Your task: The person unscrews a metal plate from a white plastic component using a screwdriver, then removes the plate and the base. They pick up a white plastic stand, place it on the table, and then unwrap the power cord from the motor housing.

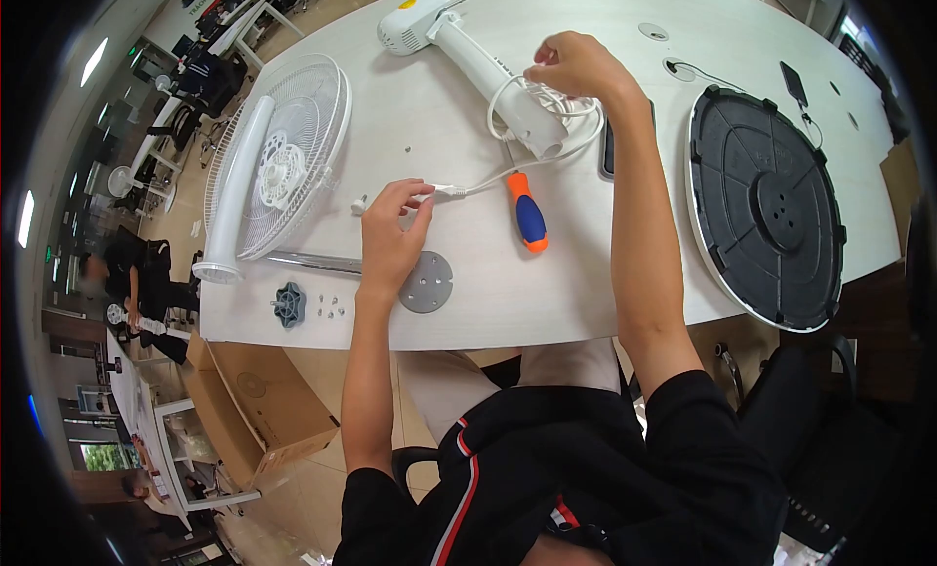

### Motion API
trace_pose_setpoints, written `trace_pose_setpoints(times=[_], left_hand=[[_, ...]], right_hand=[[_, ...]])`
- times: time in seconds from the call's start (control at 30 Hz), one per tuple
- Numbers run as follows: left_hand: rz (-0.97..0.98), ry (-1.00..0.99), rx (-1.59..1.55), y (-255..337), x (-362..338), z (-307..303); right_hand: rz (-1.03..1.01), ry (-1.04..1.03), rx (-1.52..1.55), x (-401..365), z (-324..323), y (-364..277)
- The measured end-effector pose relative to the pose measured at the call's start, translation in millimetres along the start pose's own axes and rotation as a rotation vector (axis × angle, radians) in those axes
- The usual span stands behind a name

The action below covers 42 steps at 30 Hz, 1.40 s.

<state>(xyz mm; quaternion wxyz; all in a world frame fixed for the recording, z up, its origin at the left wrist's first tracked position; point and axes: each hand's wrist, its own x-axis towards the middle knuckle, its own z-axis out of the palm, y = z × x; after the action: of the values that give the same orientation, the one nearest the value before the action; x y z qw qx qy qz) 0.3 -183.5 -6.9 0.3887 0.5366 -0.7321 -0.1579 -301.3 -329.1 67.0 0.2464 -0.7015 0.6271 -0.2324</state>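
My left hand (394,222) is above the table's near left part, its thumb and fingers pinched at the white plug end (450,190) of a power cord. Fingers curled, my right hand (583,68) grips the coiled white power cord (506,96) beside the fan's neck; its exact hold is partly hidden. The white fan motor housing with its neck (478,59) lies on its side at the far middle. Between my hands, a screwdriver (528,217) with an orange and blue handle rests on the table, its tip toward the neck.
At left lie the fan guard (322,127) and a white tube (241,190). A metal pole with round plate (429,285), a grey knob (289,304) and several screws (330,305) sit near the front edge. A round black base (752,166) lies right; a cardboard box (278,395) stands below.
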Motion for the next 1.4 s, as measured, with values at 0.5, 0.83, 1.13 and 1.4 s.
trace_pose_setpoints(times=[0.5, 0.83, 1.13, 1.4], left_hand=[[0.095, -0.031, 0.003, 37, 31, 24], [0.255, -0.024, 0.056, 59, 72, 90], [0.388, 0.013, 0.158, 66, 64, 96], [0.562, -0.012, 0.252, 73, 65, 98]], right_hand=[[-0.014, -0.135, 0.097, 3, 8, 13], [0.07, -0.158, 0.148, -8, -5, 11], [0.113, -0.213, 0.124, 2, -5, 21], [0.133, -0.149, 0.123, 5, -3, 33]])
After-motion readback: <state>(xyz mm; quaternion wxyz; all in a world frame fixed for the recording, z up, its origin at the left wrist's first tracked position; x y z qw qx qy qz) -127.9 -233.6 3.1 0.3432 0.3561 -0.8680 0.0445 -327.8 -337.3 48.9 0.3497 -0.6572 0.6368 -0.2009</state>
